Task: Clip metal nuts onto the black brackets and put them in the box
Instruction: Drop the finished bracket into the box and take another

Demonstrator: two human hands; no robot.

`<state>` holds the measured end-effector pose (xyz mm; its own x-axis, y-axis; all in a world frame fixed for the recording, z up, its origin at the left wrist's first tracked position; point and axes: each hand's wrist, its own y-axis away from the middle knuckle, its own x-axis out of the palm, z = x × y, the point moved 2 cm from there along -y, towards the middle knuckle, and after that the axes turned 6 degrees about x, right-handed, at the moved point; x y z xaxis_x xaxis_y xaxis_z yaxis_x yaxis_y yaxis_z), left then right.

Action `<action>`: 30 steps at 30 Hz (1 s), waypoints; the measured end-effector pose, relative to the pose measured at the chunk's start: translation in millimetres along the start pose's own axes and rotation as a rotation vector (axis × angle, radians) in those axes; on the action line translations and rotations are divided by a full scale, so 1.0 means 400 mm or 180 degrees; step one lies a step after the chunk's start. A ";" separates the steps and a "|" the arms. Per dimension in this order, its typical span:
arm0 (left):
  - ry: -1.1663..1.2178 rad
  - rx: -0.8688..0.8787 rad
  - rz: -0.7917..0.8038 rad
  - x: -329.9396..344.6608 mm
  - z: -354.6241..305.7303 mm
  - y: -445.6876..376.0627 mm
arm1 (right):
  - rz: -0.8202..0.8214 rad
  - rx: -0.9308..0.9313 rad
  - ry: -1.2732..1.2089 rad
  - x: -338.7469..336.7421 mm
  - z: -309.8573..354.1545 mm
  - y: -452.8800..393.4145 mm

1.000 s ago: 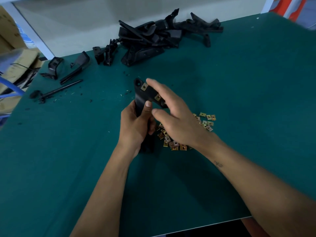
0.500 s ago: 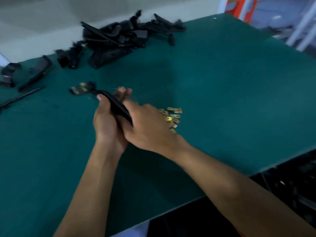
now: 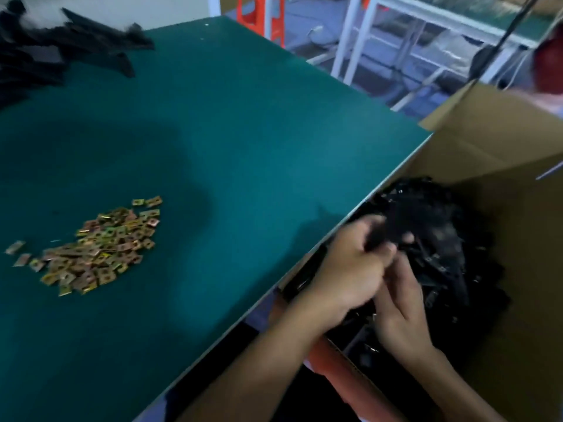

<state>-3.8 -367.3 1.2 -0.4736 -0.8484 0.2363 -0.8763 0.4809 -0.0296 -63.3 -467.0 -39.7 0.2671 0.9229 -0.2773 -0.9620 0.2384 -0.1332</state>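
My left hand [image 3: 344,269] grips a black bracket [image 3: 380,234] over the open cardboard box [image 3: 487,141] just past the table's right edge. Inside the box lies a heap of several black brackets [image 3: 441,248]. My right hand [image 3: 402,312] is right below the left one, with its fingers reaching up to the same bracket; motion blur hides whether they hold it. A pile of several gold metal nuts [image 3: 100,248] sits on the green table [image 3: 243,132] to the left.
More loose black brackets [image 3: 45,53] are heaped at the table's far left corner. White frame legs [image 3: 347,41] and an orange stool [image 3: 262,16] stand beyond the table. The box's flap [image 3: 475,105] rises at the right.
Both hands carried the bracket from the middle of the table rightward to the box, and my view swung right with them. The nuts now lie far left of my hands.
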 end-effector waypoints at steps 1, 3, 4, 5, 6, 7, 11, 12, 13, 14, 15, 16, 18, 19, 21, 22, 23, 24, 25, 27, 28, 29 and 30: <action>-0.0093 -0.0173 0.0138 0.035 0.048 -0.014 | -0.0033 0.0315 -0.0028 -0.032 -0.040 0.027; -0.0350 -0.0702 0.0366 0.076 0.145 -0.031 | -0.0119 0.0984 -0.0148 -0.071 -0.125 0.074; -0.0594 -0.0959 0.0514 0.085 0.192 -0.036 | -0.0184 0.1296 -0.0174 -0.086 -0.174 0.096; -0.0932 -0.1177 0.0734 0.088 0.238 -0.039 | -0.0280 0.1630 -0.0210 -0.099 -0.228 0.116; -0.1259 -0.1378 0.1006 0.087 0.278 -0.040 | -0.0407 0.2008 -0.0275 -0.109 -0.280 0.136; -0.1545 -0.1601 0.1287 0.085 0.311 -0.037 | -0.0549 0.2402 -0.0356 -0.121 -0.332 0.155; -0.2441 -0.2037 0.2197 0.077 0.376 -0.013 | -0.1049 0.3560 -0.0587 -0.159 -0.487 0.217; -0.2624 -0.2010 0.2374 0.079 0.380 -0.008 | -0.1178 0.3731 -0.0629 -0.160 -0.513 0.229; -0.2745 -0.1972 0.2486 0.082 0.378 -0.006 | -0.1344 0.3896 -0.0686 -0.160 -0.538 0.241; -0.2762 -0.1901 0.2536 0.086 0.376 -0.008 | -0.1547 0.4063 -0.0799 -0.153 -0.553 0.250; -0.2749 -0.1844 0.2534 0.089 0.360 -0.010 | -0.1758 0.4196 -0.0919 -0.146 -0.565 0.259; -0.2698 -0.1772 0.2491 0.093 0.348 -0.017 | -0.1909 0.4276 -0.0980 -0.140 -0.573 0.265; -0.2633 -0.1651 0.2375 0.095 0.307 -0.026 | -0.1957 0.4351 -0.0732 -0.134 -0.576 0.273; -0.2639 -0.1589 0.2345 0.094 0.280 -0.027 | -0.1973 0.4384 -0.0543 -0.137 -0.573 0.275; -0.2633 -0.1496 0.2337 0.089 0.231 -0.028 | -0.1934 0.4431 -0.0169 -0.145 -0.558 0.284; -0.2596 -0.1408 0.2356 0.086 0.205 -0.027 | -0.1895 0.4405 0.0066 -0.150 -0.549 0.289; -0.2584 -0.1312 0.2358 0.080 0.173 -0.027 | -0.1882 0.4329 0.0340 -0.156 -0.530 0.290; -0.2547 -0.1200 0.2348 0.071 0.138 -0.025 | -0.1798 0.4186 0.0629 -0.161 -0.512 0.286; -0.2461 -0.1088 0.2319 0.059 0.106 -0.022 | -0.1706 0.4007 0.0867 -0.162 -0.485 0.278; -0.2258 -0.0742 0.2124 0.021 0.036 -0.019 | -0.1624 0.3641 0.1053 -0.164 -0.439 0.252; -0.2150 -0.0553 0.1964 -0.006 -0.001 -0.016 | -0.1621 0.3390 0.0996 -0.155 -0.415 0.234; -0.1972 -0.0352 0.1752 -0.036 -0.037 -0.013 | -0.1675 0.3126 0.0875 -0.146 -0.391 0.210; -0.1756 -0.0140 0.1473 -0.071 -0.077 -0.008 | -0.1767 0.2836 0.0697 -0.139 -0.372 0.180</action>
<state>15.1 -337.9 24.3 -0.7814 -0.5381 -0.3161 -0.5761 0.8167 0.0340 -138.9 -546.1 -175.5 0.5991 0.5643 -0.5679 -0.3740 0.8245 0.4247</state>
